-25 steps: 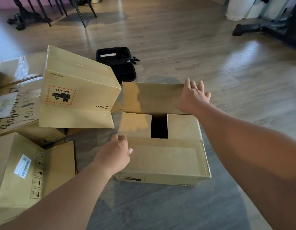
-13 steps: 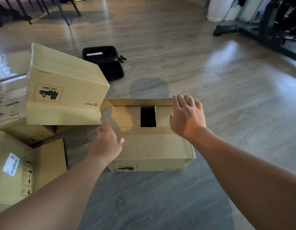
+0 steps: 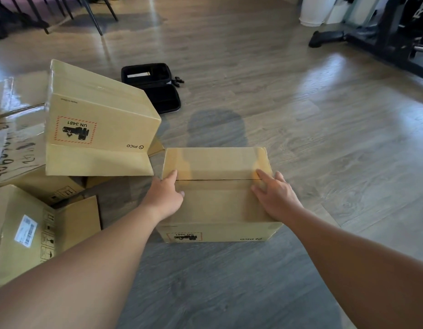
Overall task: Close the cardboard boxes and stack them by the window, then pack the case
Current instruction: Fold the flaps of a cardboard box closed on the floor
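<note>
The left hand (image 3: pixel 166 198) is resting flat on the left end of the closed cardboard box (image 3: pixel 217 167), its fingers lying straight with the index finger reaching up to the seam where the two top flaps are meeting. The right hand (image 3: pixel 275 198) is lying spread on the right end of the same top, its index finger touching that seam and the other fingers fanned out over the near flap; neither hand is curling round anything. The box is sitting on the wood-plank floor (image 3: pixel 300 115) straight ahead of the person, its flaps lying level and its near face showing a PICO mark and a red-bordered UN 3481 label. Just to its left a second PICO box (image 3: pixel 99 119) is lying tipped on its side, with more cardboard boxes (image 3: pixel 23 233) piled against it. Beyond them an open black zip case (image 3: pixel 156 86) is lying on the floor, well apart from the hands.
</note>
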A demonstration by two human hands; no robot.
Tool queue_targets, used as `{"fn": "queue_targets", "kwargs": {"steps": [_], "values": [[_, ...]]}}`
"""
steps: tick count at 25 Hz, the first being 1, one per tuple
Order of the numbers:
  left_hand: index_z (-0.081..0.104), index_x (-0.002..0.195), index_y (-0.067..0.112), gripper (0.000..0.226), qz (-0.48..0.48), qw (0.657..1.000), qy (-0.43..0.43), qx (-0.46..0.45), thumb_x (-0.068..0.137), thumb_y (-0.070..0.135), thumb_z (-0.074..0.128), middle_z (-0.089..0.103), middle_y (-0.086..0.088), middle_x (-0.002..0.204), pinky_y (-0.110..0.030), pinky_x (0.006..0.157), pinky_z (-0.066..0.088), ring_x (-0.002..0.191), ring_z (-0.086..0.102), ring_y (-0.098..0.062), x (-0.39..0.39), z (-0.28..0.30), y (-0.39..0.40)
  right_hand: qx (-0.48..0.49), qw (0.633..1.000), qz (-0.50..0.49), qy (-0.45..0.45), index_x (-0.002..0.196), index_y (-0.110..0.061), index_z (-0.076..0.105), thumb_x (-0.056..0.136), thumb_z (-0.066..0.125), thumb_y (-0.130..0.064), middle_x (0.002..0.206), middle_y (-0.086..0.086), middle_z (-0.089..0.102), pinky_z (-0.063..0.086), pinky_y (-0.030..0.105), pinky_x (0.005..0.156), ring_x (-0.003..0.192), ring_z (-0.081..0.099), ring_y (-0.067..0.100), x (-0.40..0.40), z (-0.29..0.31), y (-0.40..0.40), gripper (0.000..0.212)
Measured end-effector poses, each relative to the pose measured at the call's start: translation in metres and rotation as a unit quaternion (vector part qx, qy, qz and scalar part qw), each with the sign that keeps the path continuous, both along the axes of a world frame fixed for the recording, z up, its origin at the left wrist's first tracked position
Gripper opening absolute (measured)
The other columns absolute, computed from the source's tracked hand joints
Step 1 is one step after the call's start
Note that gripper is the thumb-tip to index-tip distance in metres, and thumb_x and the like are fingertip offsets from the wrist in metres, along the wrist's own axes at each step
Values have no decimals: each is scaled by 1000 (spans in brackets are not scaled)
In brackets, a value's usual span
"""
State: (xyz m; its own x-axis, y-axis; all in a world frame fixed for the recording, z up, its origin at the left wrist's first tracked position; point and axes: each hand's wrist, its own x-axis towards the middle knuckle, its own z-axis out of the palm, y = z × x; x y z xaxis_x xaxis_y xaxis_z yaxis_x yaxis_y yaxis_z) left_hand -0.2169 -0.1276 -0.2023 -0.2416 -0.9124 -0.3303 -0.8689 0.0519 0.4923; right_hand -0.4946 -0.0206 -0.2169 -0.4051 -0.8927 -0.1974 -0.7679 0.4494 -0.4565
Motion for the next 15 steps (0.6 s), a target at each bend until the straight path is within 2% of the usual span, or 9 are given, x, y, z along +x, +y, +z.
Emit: {"fn": "queue_targets", "kwargs": {"steps": [2,4,6,8,9,11,13,14,15], "values": [[23,158,27,72,19,1000,17,-14,97,28,59,33,-13,157,-33,101,39,137,41,-32,-2,-4,-3,-15,1000,1,5,150,-35,39,98,52,-47,141,9,45,44,38,89,120,54,34,0,-2,-7,56],[29,156,23,72,52,998,31,-35,92,19,61,41,-10,153,-20,82,40,119,52,-25,-1,-5,-4,-28,999,-9,26,142,-33,49,93,57,-48,131,7,53,45,39,89,116,56,34,3,4,-21,52],[35,154,22,71,81,995,46,-44,88,13,59,50,-7,147,-14,65,37,102,50,-19,5,-2,-7,-47,997,2,54,133,-31,56,89,61,-49,123,7,57,44,38,81,108,60,35,13,16,-37,47],[37,153,23,71,101,992,56,-51,87,16,61,51,-4,146,-18,77,38,116,53,-23,20,8,-9,-66,995,22,67,130,-29,56,88,60,-50,121,7,56,41,37,76,104,61,35,26,30,-49,47],[38,153,23,70,110,990,64,-58,87,19,63,50,-3,147,-22,83,37,125,51,-25,30,16,-11,-73,994,33,68,132,-29,56,89,60,-51,122,7,55,41,38,77,104,61,35,33,37,-54,48],[45,148,23,68,135,984,81,-81,84,22,67,54,0,144,-25,87,38,130,51,-25,53,45,-10,-83,993,54,61,137,-29,53,90,60,-51,125,7,55,45,39,83,109,60,34,53,56,-62,52],[59,135,25,58,174,974,92,-110,78,19,69,65,10,120,-22,79,42,120,58,-24,81,84,-6,-91,993,66,36,141,-31,52,89,62,-50,125,5,56,47,40,90,114,59,33,79,88,-70,56],[65,124,27,50,191,970,86,-121,75,17,69,64,18,100,-20,70,42,110,62,-22,99,111,0,-93,993,76,18,142,-31,52,88,63,-49,124,5,56,48,40,91,114,58,32,96,112,-72,57],[67,116,28,44,211,966,80,-129,73,15,69,60,23,89,-19,63,40,101,63,-20,117,142,8,-95,991,93,3,141,-32,52,88,64,-49,123,5,57,49,41,91,114,58,32,114,140,-74,57]]}}
